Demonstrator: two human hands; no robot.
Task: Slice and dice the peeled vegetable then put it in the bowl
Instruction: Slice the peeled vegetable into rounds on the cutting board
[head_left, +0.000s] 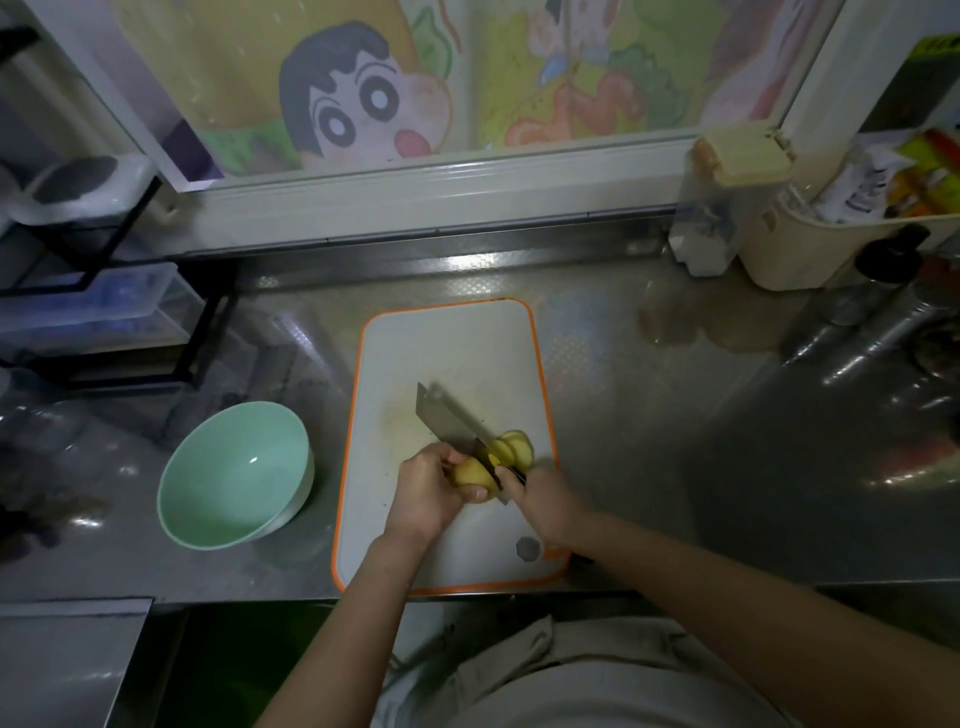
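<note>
on the cutting board (415, 353), the left hand (423, 493) is gripping the peeled potato (470, 475) while the right hand (545, 501) is clasping the cleaver (449, 415) beside the slices (514, 447), with the green bowl (234, 473) sitting empty on the surface (675, 441).

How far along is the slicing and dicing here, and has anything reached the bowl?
Done: a few slices lie on the cutting board just right of the knife. In hand: the left hand holds the uncut potato while the right hand grips the knife, blade on it. Left: finish slicing, dice everything, and fill the green bowl, which holds nothing yet.
</note>
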